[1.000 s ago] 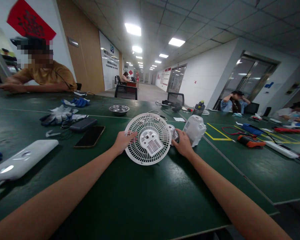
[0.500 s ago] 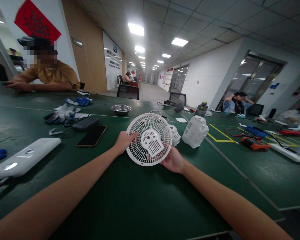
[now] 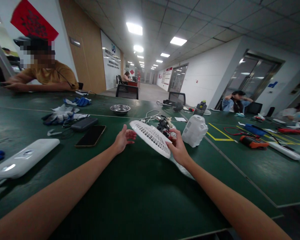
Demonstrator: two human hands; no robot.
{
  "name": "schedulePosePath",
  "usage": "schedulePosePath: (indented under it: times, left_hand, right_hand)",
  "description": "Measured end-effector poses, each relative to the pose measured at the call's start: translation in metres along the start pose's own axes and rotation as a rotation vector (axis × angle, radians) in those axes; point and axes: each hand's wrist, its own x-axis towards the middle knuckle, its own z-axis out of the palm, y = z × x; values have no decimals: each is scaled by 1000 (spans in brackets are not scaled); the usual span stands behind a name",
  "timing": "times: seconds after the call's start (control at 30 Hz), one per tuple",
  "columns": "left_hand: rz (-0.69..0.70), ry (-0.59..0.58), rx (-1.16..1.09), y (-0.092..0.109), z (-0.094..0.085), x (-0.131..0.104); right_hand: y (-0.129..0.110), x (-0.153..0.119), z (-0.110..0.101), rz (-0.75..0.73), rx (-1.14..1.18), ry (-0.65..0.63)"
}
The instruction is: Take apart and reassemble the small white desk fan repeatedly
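A round white fan grille (image 3: 151, 138) is held tilted above the green table, its flat side turned partly away from me. My right hand (image 3: 179, 148) pinches its right edge between thumb and fingers. To the left, my left hand (image 3: 125, 138) is open, fingers spread, a little apart from the rim. Behind the grille shows a dark motor assembly (image 3: 165, 124) with wires; whether it is fixed to the grille I cannot tell. A white plastic housing (image 3: 195, 131) stands just right of my right hand. Under my right wrist lies a pale curved piece (image 3: 182, 168), partly hidden.
Left on the table are a phone (image 3: 90, 136), a dark power bank (image 3: 84, 124), work gloves (image 3: 61, 115) and a white oblong device (image 3: 25, 158). A metal bowl (image 3: 120, 109) sits farther back. An orange multimeter (image 3: 253, 142) lies right. Other people sit at the far sides.
The grille has tipped from facing me to a steep slant. My left hand has let go of its rim. My right hand has moved up to its right edge, and the dark motor assembly now shows.
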Motion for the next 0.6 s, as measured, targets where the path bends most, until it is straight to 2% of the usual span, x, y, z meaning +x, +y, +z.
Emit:
schedulePosePath:
  times: [0.13,0.2,0.27,0.37,0.43,0.6]
  left_hand:
    - [-167,-179,-149,5,-2,-2]
    - [-251,-213,-157,7,-1,-3]
    - [-298,-181,-121,7,1,-2]
    - [-266,-62,-20,5,4,-1]
    - [-224,-20,59,4,7,-2]
    - [-111,-44,179,3,8,-5]
  right_hand:
    - [3,-2,-9,-140,-321,-84]
    - [4,-3,-9,-206,-451,-147]
    - [5,-4,-8,-256,-538,-189]
    - [6,-1,-11,-299,-580,-218]
    - [10,4,-19,-310,-566,-162]
    - [33,21,-47,-251,-695,195]
